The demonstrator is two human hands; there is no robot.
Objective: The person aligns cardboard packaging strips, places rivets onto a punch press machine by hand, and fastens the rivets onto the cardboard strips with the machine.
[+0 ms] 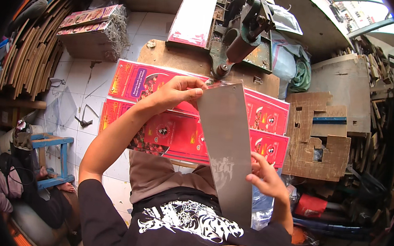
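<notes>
- A long grey card strip [226, 148] runs slanted from the metal press [241, 31] at the top down to the person's lap.
- The left hand [177, 93] pinches the strip's upper left corner; the right hand [267, 177] grips its lower right edge.
- Under the strip lie two rows of flat red printed carton sheets [151, 115] with yellow borders, side by side on the board.
- A tied bundle of the same red sheets [91, 29] sits upper left on the tiled floor.
- Brown die-cut cardboard offcuts [316, 137] lie right of the sheets.
</notes>
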